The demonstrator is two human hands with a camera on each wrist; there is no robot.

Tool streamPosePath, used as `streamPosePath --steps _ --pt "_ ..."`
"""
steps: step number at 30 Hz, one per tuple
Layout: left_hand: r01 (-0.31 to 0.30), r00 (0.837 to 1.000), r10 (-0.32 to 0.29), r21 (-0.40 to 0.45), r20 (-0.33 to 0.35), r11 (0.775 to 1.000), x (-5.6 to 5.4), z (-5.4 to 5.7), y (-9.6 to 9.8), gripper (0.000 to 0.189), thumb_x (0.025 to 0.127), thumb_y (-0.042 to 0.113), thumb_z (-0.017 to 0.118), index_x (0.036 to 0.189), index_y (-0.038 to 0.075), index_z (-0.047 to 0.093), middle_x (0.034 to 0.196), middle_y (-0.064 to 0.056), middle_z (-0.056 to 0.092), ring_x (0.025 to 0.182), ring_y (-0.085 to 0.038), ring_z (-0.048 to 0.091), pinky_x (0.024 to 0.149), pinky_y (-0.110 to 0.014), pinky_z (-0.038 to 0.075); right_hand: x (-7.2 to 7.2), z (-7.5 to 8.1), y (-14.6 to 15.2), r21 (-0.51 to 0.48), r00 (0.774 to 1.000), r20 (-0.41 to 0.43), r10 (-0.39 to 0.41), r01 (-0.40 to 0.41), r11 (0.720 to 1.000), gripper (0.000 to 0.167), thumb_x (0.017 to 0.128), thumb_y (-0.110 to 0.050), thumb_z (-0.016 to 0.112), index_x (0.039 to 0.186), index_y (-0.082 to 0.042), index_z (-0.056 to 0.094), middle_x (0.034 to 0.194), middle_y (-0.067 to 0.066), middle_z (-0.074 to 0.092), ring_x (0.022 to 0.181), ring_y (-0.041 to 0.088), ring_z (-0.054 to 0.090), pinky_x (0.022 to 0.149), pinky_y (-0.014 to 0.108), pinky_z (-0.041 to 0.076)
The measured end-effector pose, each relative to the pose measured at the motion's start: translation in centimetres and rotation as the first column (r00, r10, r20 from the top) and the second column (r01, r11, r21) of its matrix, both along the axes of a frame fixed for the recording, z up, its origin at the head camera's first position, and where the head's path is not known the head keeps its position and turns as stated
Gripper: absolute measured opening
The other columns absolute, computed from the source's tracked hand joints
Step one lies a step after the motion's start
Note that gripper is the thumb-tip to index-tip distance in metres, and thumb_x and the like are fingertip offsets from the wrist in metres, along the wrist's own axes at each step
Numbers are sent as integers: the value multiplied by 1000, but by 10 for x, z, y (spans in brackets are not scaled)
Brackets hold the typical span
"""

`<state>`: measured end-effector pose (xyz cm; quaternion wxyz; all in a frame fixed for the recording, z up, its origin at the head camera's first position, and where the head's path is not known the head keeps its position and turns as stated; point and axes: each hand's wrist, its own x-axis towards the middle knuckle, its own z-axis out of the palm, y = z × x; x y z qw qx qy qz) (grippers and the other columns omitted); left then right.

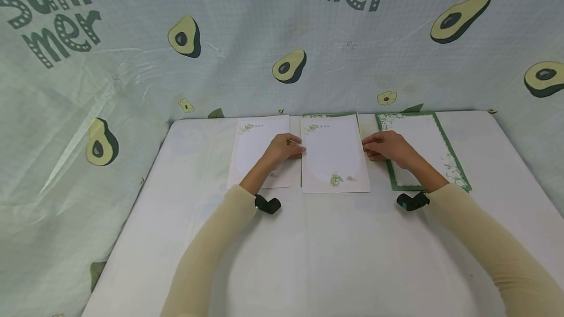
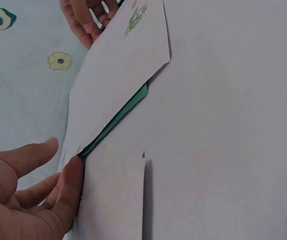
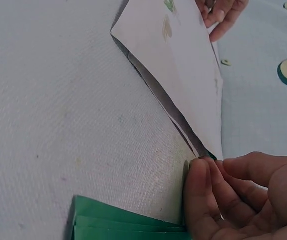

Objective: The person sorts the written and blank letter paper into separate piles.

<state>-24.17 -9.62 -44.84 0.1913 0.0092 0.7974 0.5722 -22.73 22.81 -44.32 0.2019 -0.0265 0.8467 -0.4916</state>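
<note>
A pale sheet of paper [image 1: 332, 155] with small green plant prints lies in the middle, on top of a green-edged sheet [image 2: 121, 117] that shows under its edge. My left hand [image 1: 285, 147] is at its left side; one fingertip touches the edge while another digit stays apart from it. On the opposite side, fingertips of my right hand [image 1: 384, 146] touch the right edge. In the right wrist view, a dark gap runs between the layers. A similar pale sheet [image 1: 251, 146] lies partly under my left hand. Green-bordered sheets [image 1: 423, 146] lie under my right hand.
White cloth covers the table [image 1: 348, 248]. Behind and to the left hangs a pale sheet with avocado prints [image 1: 185, 35]. Small black devices [image 1: 267, 204] sit at both wrists, below the beige sleeves [image 1: 211, 243].
</note>
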Motion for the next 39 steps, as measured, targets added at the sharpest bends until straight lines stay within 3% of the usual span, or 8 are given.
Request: streamPosePath --steps 8,22,30,35,39 --pt "-2 1000 2 28 5 1000 1 -4 1 37 97 4 69 130 -7 59 111 -18 67 97 -24 71 88 -29 61 1 -1 3 -26 1000 7 7 -7 1000 39 108 -15 52 139 7 54 131 28 61 92 12 68 81 24 62" --pt "20 999 -21 32 25 999 0 -3 5 37 98 7 69 131 -7 61 118 -20 69 103 -26 72 92 -31 59 4 4 4 36 999 -36 1 0 999 39 108 -16 52 139 6 55 127 28 65 91 13 71 80 28 63" --pt "-16 1000 13 129 20 992 -1 -3 7 33 98 1 67 129 -9 60 106 -16 67 89 -21 71 88 -32 61 4 6 4 66 998 -56 -10 13 998 41 107 -15 53 141 8 55 128 29 64 93 16 74 80 30 63" --pt "-24 1000 24 150 2 988 1 -3 7 33 97 0 67 128 -9 61 99 -11 65 84 -18 70 87 -33 62 4 5 1 159 995 -99 11 5 987 41 107 -19 54 140 6 57 126 27 66 91 19 75 82 34 63" --pt "-11 999 15 127 -36 992 5 0 10 34 96 -1 68 128 -9 61 97 -12 66 80 -18 69 86 -35 62 8 7 -3 285 988 -150 36 8 958 41 107 -20 54 138 5 59 125 26 67 91 25 75 81 38 61"
